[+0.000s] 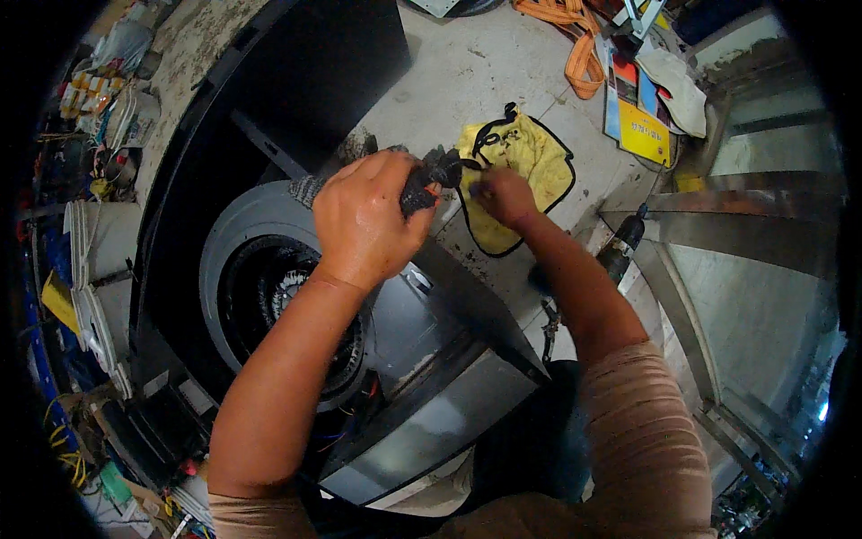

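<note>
My left hand (364, 211) is closed around a dark grey rag (417, 190), bunched up and poking out past the fingers on both sides. It is above a round grey blower housing (224, 235) with a fan wheel (289, 286) inside, partly hidden by my left forearm. To the right, my right hand (505, 196) has its fingers curled in, slightly blurred. Something dark shows at its fingertips, too small to name. Under that hand, a yellow cloth (530, 162) with black edging and dark stains lies on the floor.
The black metal casing (305, 81) rises around the blower. A grey metal panel (435, 422) is close to my body. On the right are a power drill (621, 244) and a metal frame (745, 225). An orange strap (584, 67) and a yellow booklet (643, 135) lie at the far right.
</note>
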`<state>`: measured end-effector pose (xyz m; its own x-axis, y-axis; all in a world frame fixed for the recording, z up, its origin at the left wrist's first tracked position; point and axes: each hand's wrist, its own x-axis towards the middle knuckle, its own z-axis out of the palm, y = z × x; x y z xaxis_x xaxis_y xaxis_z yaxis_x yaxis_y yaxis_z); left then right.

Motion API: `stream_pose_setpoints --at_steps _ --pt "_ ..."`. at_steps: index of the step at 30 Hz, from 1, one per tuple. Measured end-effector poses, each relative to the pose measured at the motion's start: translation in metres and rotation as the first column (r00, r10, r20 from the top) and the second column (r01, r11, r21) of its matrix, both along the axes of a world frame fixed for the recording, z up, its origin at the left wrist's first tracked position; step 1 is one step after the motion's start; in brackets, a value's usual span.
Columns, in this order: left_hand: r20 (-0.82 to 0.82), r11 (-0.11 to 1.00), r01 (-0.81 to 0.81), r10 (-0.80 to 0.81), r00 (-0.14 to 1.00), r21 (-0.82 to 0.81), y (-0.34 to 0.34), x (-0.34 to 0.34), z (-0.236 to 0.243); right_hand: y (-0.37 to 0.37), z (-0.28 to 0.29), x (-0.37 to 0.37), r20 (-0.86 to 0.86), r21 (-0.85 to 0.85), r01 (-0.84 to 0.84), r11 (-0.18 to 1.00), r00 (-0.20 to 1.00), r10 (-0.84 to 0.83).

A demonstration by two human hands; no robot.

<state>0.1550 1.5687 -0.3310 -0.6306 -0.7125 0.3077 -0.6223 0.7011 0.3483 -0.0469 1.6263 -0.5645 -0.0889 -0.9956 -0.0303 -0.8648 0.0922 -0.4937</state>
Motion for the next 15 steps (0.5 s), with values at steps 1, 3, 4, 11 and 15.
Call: stream_pose_setpoints --at_steps 1,3,4,11,15 --pt "-0.018 1.000 0.026 -0.026 0.999 -0.016 -0.001 -0.009 0.003 0.010 -0.035 -0.014 -0.158 0.215 -0.003 0.977 0.987 0.038" --pt "-0.011 0.999 0.030 -0.030 0.999 -0.029 -0.002 -0.006 0.003 0.015 -0.037 -0.008 -0.146 0.161 0.000 0.987 0.989 0.024" --pt "-0.014 0.999 0.035 -0.035 0.999 -0.029 0.000 -0.005 0.002 0.019 -0.034 -0.006 -0.145 0.140 0.006 0.990 0.989 0.014" --pt "-0.024 1.000 0.018 -0.019 1.000 -0.019 0.000 -0.003 -0.001 0.018 -0.017 -0.005 -0.053 0.111 -0.083 0.990 0.995 0.089" --pt "-0.010 1.000 0.007 -0.007 1.000 -0.009 0.002 -0.006 0.003 0.017 -0.037 -0.005 -0.112 0.108 -0.081 0.991 0.989 0.093"
